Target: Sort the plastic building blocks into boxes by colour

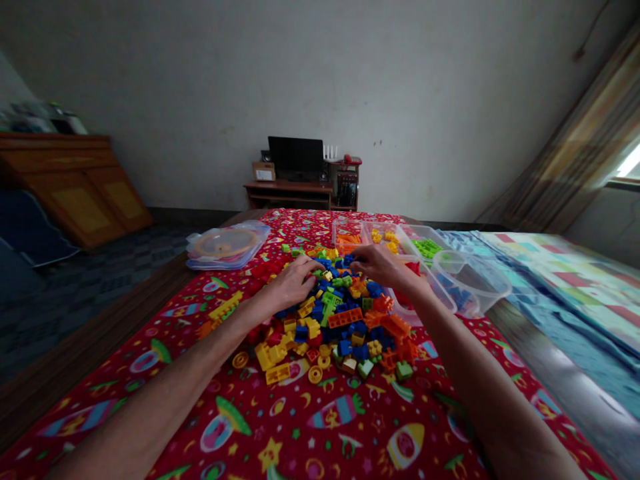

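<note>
A heap of building bricks [330, 310] in yellow, blue, green, orange and red lies in the middle of the table. On its left side rests my left hand [299, 280], fingers reaching loosely over the bricks, with nothing visible in them. My right hand [377, 263] is at the far right of the heap, fingers bent down beside blue bricks. What its fingertips hold, if anything, is hidden. Just beyond that hand, a clear divided tray [445, 293] has orange, yellow, green and red bricks sorted into compartments.
A clear round tub [473, 283] with blue pieces stands at the tray's right. Plastic lids [227, 245] are stacked at the far left of the red patterned tablecloth [300, 440]. A bed [565, 287] borders the right side. A desk with a monitor [296, 158] stands at the wall.
</note>
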`<state>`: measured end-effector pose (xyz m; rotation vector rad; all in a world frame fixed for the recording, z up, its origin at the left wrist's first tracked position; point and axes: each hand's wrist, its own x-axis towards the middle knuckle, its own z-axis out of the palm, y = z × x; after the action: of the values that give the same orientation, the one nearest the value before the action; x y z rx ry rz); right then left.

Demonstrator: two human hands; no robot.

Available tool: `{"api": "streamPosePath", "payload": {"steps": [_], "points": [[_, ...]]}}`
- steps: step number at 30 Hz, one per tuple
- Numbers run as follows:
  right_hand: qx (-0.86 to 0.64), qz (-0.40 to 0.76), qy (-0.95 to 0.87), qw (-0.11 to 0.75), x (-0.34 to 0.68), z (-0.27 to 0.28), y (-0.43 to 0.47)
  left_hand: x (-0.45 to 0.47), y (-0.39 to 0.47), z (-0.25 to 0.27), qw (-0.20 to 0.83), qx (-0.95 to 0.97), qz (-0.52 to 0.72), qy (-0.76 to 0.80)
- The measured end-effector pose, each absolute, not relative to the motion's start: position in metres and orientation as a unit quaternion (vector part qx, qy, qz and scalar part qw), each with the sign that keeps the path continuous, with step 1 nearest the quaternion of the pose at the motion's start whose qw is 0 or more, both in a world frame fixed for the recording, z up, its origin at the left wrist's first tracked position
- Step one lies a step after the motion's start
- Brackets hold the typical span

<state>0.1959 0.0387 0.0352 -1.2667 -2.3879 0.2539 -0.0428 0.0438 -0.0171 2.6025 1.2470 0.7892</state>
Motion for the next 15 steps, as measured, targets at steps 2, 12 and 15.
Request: {"api": "streamPosePath", "payload": {"steps": [2,12,15], "points": [[-0.48,0.065,-0.843,0.235,0.214,0.049,0.036,-0.043,0.043,-0.011,0.115,0.858,0.284,0.413],[-0.753,-0.057,-0.645,0.112,0.323,0.094,0.009,-0.043,0.044,-0.004,0.153,0.866,0.255,0.401],[-0.742,-0.072,-0.657,0.109,0.339,0.09,0.005,-0.041,0.046,-0.016,0.102,0.879,0.245,0.396]]}}
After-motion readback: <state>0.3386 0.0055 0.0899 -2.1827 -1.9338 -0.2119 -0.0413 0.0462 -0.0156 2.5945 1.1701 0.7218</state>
